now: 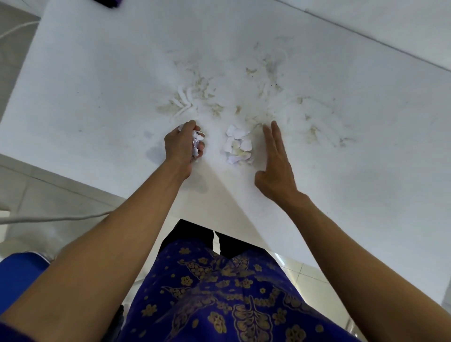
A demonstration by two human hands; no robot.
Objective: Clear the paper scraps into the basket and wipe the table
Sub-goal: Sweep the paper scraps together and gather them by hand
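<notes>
My left hand [181, 146] is closed around a clump of white paper scraps [197, 141] just above the white table [97, 97]. A small heap of torn paper scraps [238, 146] lies between my hands. My right hand [275, 161] stands edge-on to the right of that heap, fingers straight and together, holding nothing. More thin white shreds [184, 100] lie further back. Brownish smears and crumbs [268, 70] stain the tabletop behind the heap. No basket is in view.
The table's near corner [219, 219] points at my body. A tiled floor [48, 195] with a white cable [48, 218] lies to the left. A blue object [17, 275] sits at the lower left, and a dark item [109, 3] at the table's far left corner.
</notes>
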